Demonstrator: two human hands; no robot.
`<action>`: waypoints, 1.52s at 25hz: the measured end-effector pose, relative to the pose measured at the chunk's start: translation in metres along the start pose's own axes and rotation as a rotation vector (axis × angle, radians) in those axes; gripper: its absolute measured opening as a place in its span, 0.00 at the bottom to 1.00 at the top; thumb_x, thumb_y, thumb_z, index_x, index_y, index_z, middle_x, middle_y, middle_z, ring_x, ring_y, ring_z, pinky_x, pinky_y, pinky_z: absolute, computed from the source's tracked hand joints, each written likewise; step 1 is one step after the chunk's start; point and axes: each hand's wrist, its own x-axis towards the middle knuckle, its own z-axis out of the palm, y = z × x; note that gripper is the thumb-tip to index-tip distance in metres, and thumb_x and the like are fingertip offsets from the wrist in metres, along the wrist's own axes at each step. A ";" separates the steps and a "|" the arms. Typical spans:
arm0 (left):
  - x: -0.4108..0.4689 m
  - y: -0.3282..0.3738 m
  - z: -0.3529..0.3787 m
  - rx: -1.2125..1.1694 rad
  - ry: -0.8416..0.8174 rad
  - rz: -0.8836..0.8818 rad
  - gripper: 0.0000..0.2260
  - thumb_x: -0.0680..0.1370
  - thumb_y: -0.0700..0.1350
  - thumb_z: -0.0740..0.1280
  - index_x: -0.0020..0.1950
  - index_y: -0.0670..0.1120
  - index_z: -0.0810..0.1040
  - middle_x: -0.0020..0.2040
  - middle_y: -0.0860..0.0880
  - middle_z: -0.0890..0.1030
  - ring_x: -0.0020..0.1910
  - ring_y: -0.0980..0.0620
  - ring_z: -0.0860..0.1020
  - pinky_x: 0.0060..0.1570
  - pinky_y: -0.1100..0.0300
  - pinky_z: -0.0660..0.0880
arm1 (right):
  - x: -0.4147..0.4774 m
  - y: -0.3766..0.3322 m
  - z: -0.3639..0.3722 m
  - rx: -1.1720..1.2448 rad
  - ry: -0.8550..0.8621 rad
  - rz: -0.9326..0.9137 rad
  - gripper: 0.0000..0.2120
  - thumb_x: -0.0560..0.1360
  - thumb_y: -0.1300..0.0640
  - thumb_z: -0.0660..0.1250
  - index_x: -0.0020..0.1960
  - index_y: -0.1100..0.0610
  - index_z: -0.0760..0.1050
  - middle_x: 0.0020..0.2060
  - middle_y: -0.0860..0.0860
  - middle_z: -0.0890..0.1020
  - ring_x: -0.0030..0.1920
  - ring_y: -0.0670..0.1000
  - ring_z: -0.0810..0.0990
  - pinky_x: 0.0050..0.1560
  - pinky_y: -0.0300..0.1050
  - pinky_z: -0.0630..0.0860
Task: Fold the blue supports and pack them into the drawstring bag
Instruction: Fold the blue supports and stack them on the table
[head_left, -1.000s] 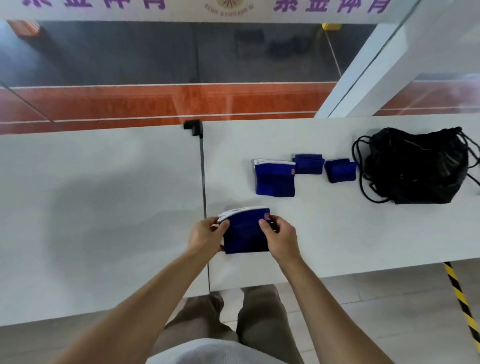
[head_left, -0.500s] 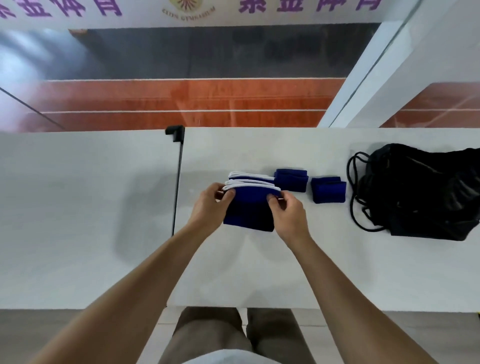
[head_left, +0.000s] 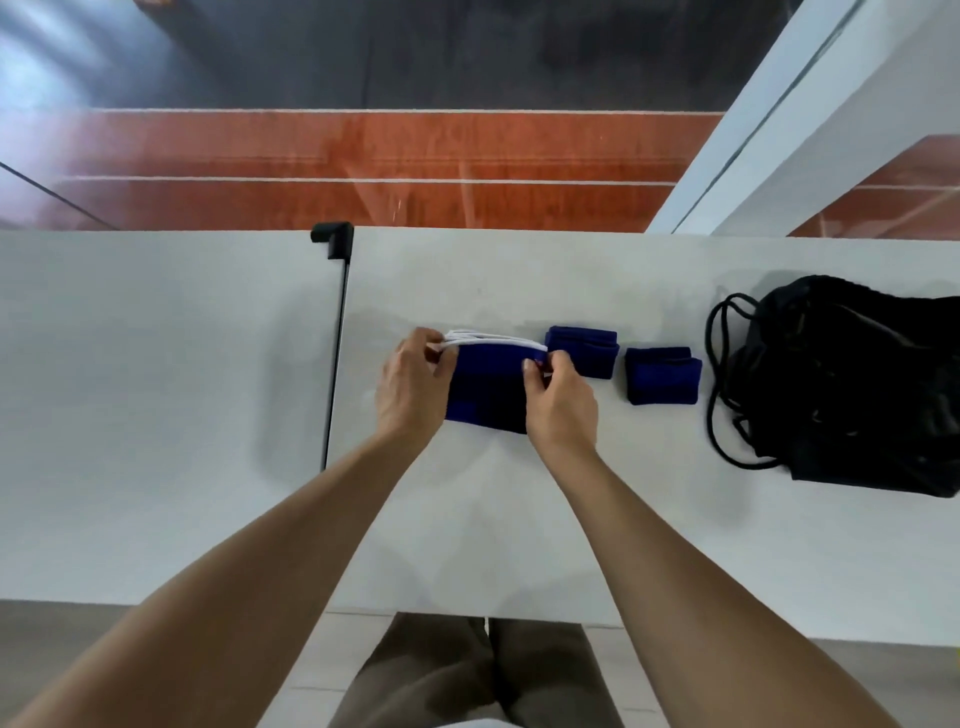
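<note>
**Both hands on the large blue support**

My left hand (head_left: 410, 389) pinches the large blue support (head_left: 485, 395) at its 9 o'clock end, with thumb and fingers curled on the white-trimmed corner. My right hand (head_left: 561, 402) pinches the opposite corner at 3 o'clock. The support rests on the white table (head_left: 519, 530). Several white edges are stacked along its 12 o'clock side, and I cannot tell whether another piece lies beneath. Just beside my right hand, toward 2 o'clock, sits a small folded support (head_left: 583, 352). A second small folded support (head_left: 663, 375) sits near it at 3 o'clock. Farther toward 3 o'clock lies the black drawstring bag (head_left: 852, 384), with its cord (head_left: 712, 374) looped on the table.
</note>
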 end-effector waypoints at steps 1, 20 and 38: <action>-0.002 -0.001 0.002 0.058 0.123 0.112 0.12 0.81 0.51 0.63 0.63 0.50 0.75 0.58 0.49 0.79 0.55 0.45 0.75 0.55 0.51 0.72 | 0.001 -0.002 0.002 -0.025 0.013 -0.001 0.14 0.83 0.46 0.58 0.49 0.57 0.70 0.38 0.52 0.81 0.38 0.56 0.78 0.36 0.51 0.73; 0.001 -0.023 0.038 0.564 -0.234 0.585 0.28 0.85 0.53 0.50 0.82 0.53 0.43 0.83 0.49 0.42 0.80 0.41 0.39 0.79 0.43 0.44 | -0.036 0.042 0.002 -0.587 -0.039 -0.454 0.23 0.82 0.51 0.57 0.77 0.52 0.66 0.75 0.52 0.70 0.71 0.54 0.71 0.73 0.56 0.62; -0.024 0.106 0.089 0.684 -0.175 0.664 0.31 0.82 0.43 0.57 0.82 0.45 0.47 0.82 0.45 0.53 0.81 0.41 0.47 0.79 0.47 0.43 | 0.030 0.093 -0.133 -0.533 -0.039 -0.445 0.20 0.76 0.59 0.66 0.68 0.56 0.73 0.63 0.51 0.77 0.63 0.56 0.75 0.64 0.51 0.69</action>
